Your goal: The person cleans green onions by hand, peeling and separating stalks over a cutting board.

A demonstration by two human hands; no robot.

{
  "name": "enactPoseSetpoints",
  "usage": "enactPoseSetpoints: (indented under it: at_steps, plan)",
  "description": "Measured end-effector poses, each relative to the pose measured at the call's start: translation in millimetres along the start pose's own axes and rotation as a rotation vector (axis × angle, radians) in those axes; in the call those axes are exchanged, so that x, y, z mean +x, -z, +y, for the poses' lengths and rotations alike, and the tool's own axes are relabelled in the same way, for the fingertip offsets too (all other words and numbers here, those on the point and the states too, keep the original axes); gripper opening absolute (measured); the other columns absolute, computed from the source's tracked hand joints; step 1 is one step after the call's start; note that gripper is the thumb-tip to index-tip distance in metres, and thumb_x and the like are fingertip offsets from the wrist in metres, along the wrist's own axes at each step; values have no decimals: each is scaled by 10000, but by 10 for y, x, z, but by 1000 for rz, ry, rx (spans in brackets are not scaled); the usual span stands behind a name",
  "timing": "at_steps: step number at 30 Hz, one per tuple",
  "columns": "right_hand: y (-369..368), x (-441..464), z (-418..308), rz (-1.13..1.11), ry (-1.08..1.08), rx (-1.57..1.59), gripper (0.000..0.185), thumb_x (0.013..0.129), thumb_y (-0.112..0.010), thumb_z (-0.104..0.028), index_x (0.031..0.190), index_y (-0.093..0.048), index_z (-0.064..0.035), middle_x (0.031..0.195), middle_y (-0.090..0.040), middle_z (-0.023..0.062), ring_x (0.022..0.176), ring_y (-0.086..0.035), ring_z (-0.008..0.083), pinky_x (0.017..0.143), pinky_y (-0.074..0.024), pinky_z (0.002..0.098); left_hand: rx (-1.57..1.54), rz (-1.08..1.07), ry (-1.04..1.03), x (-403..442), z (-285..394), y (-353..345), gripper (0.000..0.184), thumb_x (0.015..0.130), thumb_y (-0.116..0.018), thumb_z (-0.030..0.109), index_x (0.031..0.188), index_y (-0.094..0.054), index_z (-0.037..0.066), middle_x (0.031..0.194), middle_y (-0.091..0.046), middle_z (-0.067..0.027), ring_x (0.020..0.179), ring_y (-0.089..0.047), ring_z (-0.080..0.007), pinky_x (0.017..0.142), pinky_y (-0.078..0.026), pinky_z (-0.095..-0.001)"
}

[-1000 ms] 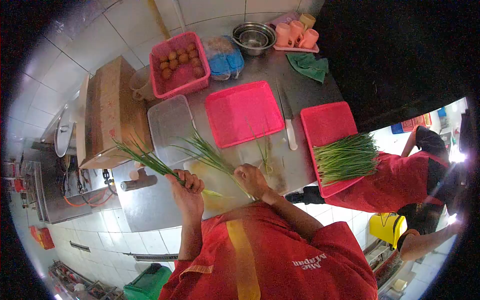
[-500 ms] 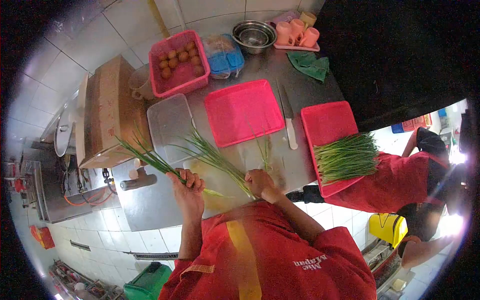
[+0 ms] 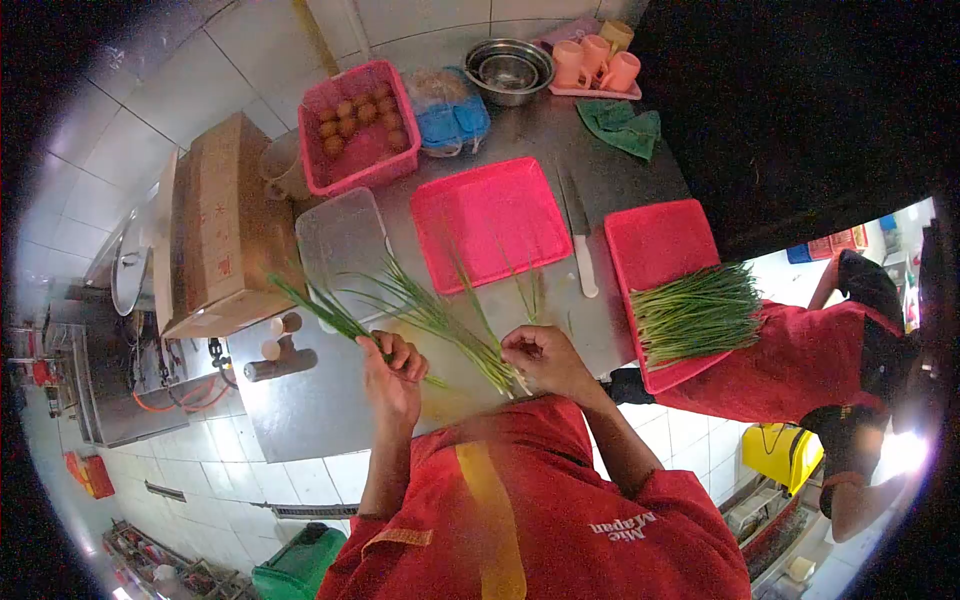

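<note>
My left hand (image 3: 394, 378) is closed around a small bunch of green onions (image 3: 335, 314), its leaf tips pointing up and to the left. My right hand (image 3: 545, 358) pinches a thin green onion stalk (image 3: 478, 302) that slants up from the fingers. Between both hands lies a loose pile of green onions (image 3: 440, 322), white ends toward me. A few thin stalks (image 3: 530, 295) lie just beyond my right hand. To the right, a thick bundle of green onions (image 3: 695, 312) rests in a pink tray (image 3: 660, 235).
Behind the pile sit a pink tray (image 3: 490, 220) and a clear plastic lid or tray (image 3: 345, 235). A knife (image 3: 580, 235) lies beside them. A basket of round brown items (image 3: 360, 175), metal bowls (image 3: 508, 72) and a cardboard box (image 3: 225, 225) stand farther back. A co-worker in red (image 3: 800, 350) is at right.
My right hand has risen from the pile's base and now pinches a stalk, shifting slightly right. My left hand, still gripping its bunch, has moved a little right.
</note>
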State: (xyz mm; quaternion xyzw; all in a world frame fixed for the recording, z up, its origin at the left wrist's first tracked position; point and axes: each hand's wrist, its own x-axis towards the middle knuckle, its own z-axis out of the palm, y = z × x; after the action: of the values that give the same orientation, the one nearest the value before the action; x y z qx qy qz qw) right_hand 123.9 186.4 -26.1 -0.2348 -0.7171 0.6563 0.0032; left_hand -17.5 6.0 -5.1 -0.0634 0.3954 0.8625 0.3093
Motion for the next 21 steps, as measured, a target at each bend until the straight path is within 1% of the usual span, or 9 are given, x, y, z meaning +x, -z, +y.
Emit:
enactPoseSetpoints:
  at_steps: [2,5,6,7,8,9,10,13,21]
  plan:
    - [-63,-45,-246,109,146,-161,114,814,-646,-93,863,-624,7,696,-616,26,609,-529,67,558,-443,238,4,23,63,4,-56,-17,423,928,-375,533,784,-371,136,626,-292,21,517,-283,-116,508,-265,-277]
    - [-197,-87,-411,112,251,-165,115,804,-647,-85,866,-618,7,705,-614,48,617,-559,93,559,-457,255,-25,-13,120,22,-119,-10,422,929,-379,532,778,-364,139,650,-301,18,568,-313,-123,539,-274,-283]
    - [-242,-112,-484,100,255,-158,115,804,-647,-85,866,-618,7,705,-614,48,617,-559,93,559,-457,255,-64,-59,146,38,-108,-8,401,936,-379,519,817,-403,137,688,-352,11,633,-372,-138,589,-324,-298]
    - [-286,-138,-557,84,257,-184,107,810,-631,-93,867,-609,-5,746,-615,89,638,-590,154,589,-477,290,-60,-50,136,28,-114,-20,401,936,-379,519,817,-403,137,688,-352,11,633,-372,-138,589,-324,-298]
    - [-330,-149,-590,69,257,-211,100,816,-614,-101,868,-600,-17,787,-616,130,659,-621,216,620,-497,325,-16,63,135,25,-160,-69,402,933,-364,528,820,-412,144,707,-402,-1,657,-429,-164,609,-364,-318]
    - [-376,-149,-590,62,261,-207,100,816,-614,-101,868,-600,-17,787,-616,130,659,-621,216,620,-497,325,25,175,136,14,-151,-136,405,929,-349,536,824,-421,152,726,-451,-13,682,-486,-189,629,-403,-338]
    - [-417,-151,-590,50,286,-226,99,812,-613,-100,865,-595,-18,786,-611,135,663,-619,240,616,-495,339,9,71,160,29,-164,-41,404,942,-323,520,856,-452,147,816,-513,-38,811,-545,-242,725,-443,-398]
    - [-517,-151,-494,23,312,-274,98,806,-609,-100,859,-582,-22,788,-605,143,679,-613,281,621,-491,364,34,-32,148,29,-151,-34,410,955,-288,503,864,-456,140,810,-510,-47,809,-548,-258,742,-448,-421]
    - [-586,-130,-411,-5,295,-346,96,789,-606,-111,836,-562,-40,800,-596,146,733,-598,333,656,-482,410,25,-17,148,11,-142,-92,432,958,-264,510,867,-457,133,779,-491,-57,799,-545,-260,751,-443,-439]
